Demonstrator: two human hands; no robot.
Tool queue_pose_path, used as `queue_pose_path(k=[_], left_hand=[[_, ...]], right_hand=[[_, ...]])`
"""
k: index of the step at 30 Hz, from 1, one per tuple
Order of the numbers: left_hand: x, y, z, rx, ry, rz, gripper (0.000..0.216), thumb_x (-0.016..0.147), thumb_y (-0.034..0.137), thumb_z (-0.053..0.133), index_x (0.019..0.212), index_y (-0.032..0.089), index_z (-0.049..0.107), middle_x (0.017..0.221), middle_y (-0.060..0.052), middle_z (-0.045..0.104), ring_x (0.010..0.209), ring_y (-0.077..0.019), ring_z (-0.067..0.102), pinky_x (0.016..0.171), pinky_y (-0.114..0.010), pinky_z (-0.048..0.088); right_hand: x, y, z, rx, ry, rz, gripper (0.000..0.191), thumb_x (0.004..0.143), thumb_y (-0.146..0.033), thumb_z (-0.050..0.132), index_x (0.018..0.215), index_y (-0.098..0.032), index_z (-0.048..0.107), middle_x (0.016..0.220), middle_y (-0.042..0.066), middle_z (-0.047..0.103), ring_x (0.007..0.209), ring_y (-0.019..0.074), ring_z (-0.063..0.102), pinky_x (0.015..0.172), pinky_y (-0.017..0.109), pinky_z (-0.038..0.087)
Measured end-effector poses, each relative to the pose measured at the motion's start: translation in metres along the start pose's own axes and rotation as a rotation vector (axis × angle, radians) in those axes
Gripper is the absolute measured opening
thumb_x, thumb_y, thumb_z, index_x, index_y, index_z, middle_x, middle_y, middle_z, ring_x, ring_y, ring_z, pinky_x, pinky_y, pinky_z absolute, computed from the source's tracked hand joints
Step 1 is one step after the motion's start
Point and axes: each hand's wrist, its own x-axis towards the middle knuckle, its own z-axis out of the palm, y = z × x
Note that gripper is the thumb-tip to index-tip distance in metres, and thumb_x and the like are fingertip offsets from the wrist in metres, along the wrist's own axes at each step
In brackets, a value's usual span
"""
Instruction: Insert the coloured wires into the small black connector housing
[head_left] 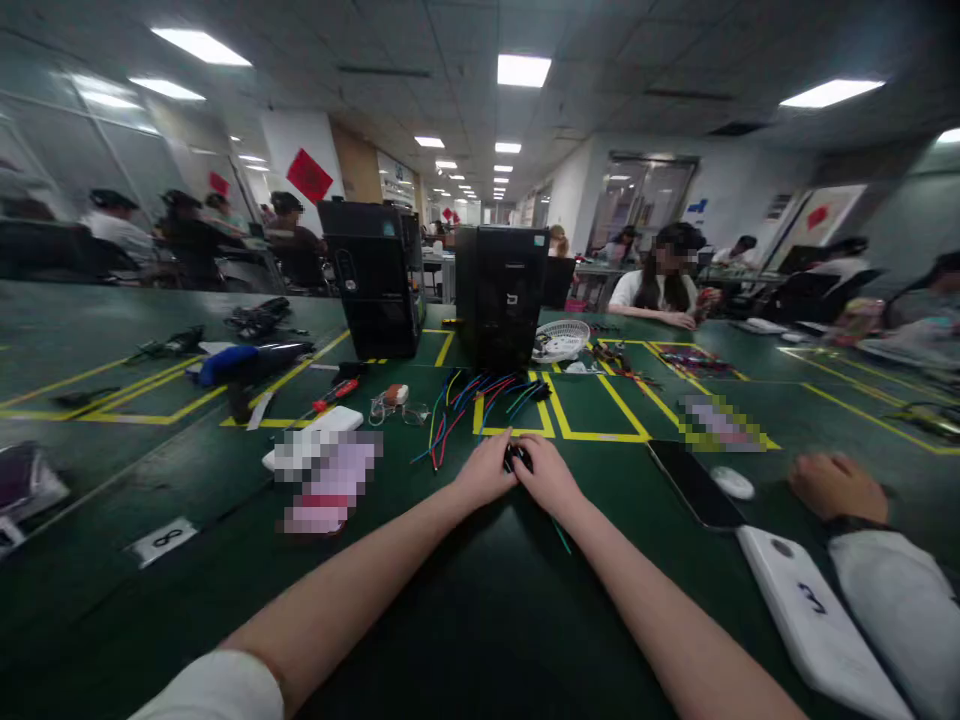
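My left hand (pixel 484 468) and my right hand (pixel 546 470) meet over the green table, fingers closed together around a small black part (pixel 517 458). My fingers cover most of it, so its exact kind cannot be made out. A green wire (pixel 561 537) sticks out below my right wrist; whether it joins the black part is hidden. Just beyond my hands lie several loose blue, red, green and yellow wires (pixel 480 392), with a small black piece (pixel 538 390) at their right end.
Two black computer towers (pixel 504 295) stand behind the wires. To the left are glasses (pixel 399 408), a red screwdriver (pixel 336 394) and a white device (pixel 319 436). A black phone (pixel 694 485), a white power bank (pixel 814 610) and another person's hand (pixel 838 485) are at right. A white basket (pixel 561 340) sits farther back.
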Motion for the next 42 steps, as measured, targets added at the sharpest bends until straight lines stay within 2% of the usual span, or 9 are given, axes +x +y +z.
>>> queue_pose_path(k=[3,6,10,15,19,24,27,34,42], left_hand=[[-0.012,-0.005,-0.010,-0.001,0.029,0.041,0.047,0.072,0.020,0.059,0.117,0.017,0.048,0.118,-0.011,0.053,0.113,-0.0262,0.049,0.098,-0.040,0.038],[-0.018,-0.009,-0.018,-0.005,0.024,0.039,0.036,0.071,0.022,0.060,0.106,0.017,0.055,0.106,-0.009,0.056,0.102,-0.0251,0.054,0.092,-0.039,0.042],[-0.018,-0.009,-0.025,-0.027,0.018,0.068,0.045,0.071,0.019,0.060,0.115,0.016,0.051,0.112,-0.010,0.056,0.106,-0.0252,0.052,0.096,-0.039,0.039],[-0.017,-0.003,-0.029,-0.027,-0.022,0.043,0.041,0.073,0.026,0.061,0.112,0.019,0.053,0.112,-0.009,0.058,0.107,-0.0258,0.052,0.100,-0.043,0.035],[-0.017,0.001,-0.028,-0.010,-0.015,-0.025,0.040,0.072,0.028,0.063,0.109,0.019,0.053,0.110,-0.008,0.060,0.107,-0.0262,0.053,0.103,-0.047,0.030],[-0.016,-0.002,-0.026,-0.016,-0.011,-0.026,0.038,0.071,0.026,0.063,0.107,0.019,0.054,0.108,-0.007,0.060,0.106,-0.0256,0.054,0.101,-0.045,0.033],[-0.014,-0.005,-0.024,-0.026,0.005,-0.033,0.039,0.070,0.026,0.064,0.108,0.019,0.055,0.111,-0.007,0.061,0.106,-0.0253,0.054,0.103,-0.045,0.031],[-0.011,-0.005,-0.026,-0.046,0.014,-0.059,0.036,0.070,0.028,0.065,0.104,0.017,0.056,0.105,-0.007,0.063,0.100,-0.0258,0.057,0.096,-0.042,0.039],[-0.013,-0.008,-0.025,-0.050,0.000,-0.056,0.041,0.071,0.026,0.065,0.109,0.018,0.054,0.112,-0.008,0.061,0.107,-0.0264,0.054,0.102,-0.046,0.032]], right_hand=[[-0.004,-0.008,0.004,0.054,-0.033,-0.044,0.025,0.080,-0.018,0.050,0.102,-0.016,0.061,0.116,0.011,0.055,0.109,0.0201,0.050,0.097,0.035,0.039],[-0.008,-0.014,0.008,0.079,-0.031,-0.047,0.024,0.080,-0.019,0.050,0.101,-0.018,0.062,0.118,0.011,0.054,0.110,0.0203,0.050,0.097,0.036,0.038],[-0.009,-0.016,0.010,0.143,0.011,-0.014,0.021,0.084,-0.027,0.047,0.095,-0.018,0.063,0.115,0.010,0.056,0.109,0.0215,0.050,0.096,0.037,0.038],[-0.003,-0.004,0.011,0.307,0.081,0.132,0.024,0.085,-0.026,0.042,0.103,-0.019,0.057,0.102,0.008,0.061,0.094,0.0186,0.057,0.085,0.035,0.044],[0.001,0.007,0.018,0.384,0.091,0.225,0.015,0.078,-0.024,0.049,0.090,-0.018,0.056,0.090,0.005,0.061,0.078,0.0166,0.057,0.074,0.032,0.046],[0.003,0.009,0.021,0.309,0.127,0.225,0.008,0.073,-0.026,0.051,0.074,-0.018,0.054,0.079,0.003,0.058,0.073,0.0166,0.053,0.070,0.030,0.043],[0.004,0.006,0.021,0.266,0.142,0.239,0.011,0.074,-0.028,0.050,0.068,-0.019,0.053,0.074,0.002,0.056,0.072,0.0166,0.052,0.068,0.029,0.040],[0.013,0.005,0.028,0.215,0.186,0.329,0.017,0.072,-0.031,0.052,0.059,-0.019,0.054,0.072,0.002,0.058,0.073,0.0170,0.052,0.067,0.027,0.037],[0.011,0.000,0.023,0.131,0.133,0.285,0.020,0.077,-0.032,0.048,0.062,-0.020,0.051,0.074,0.003,0.057,0.074,0.0171,0.051,0.068,0.028,0.037]])
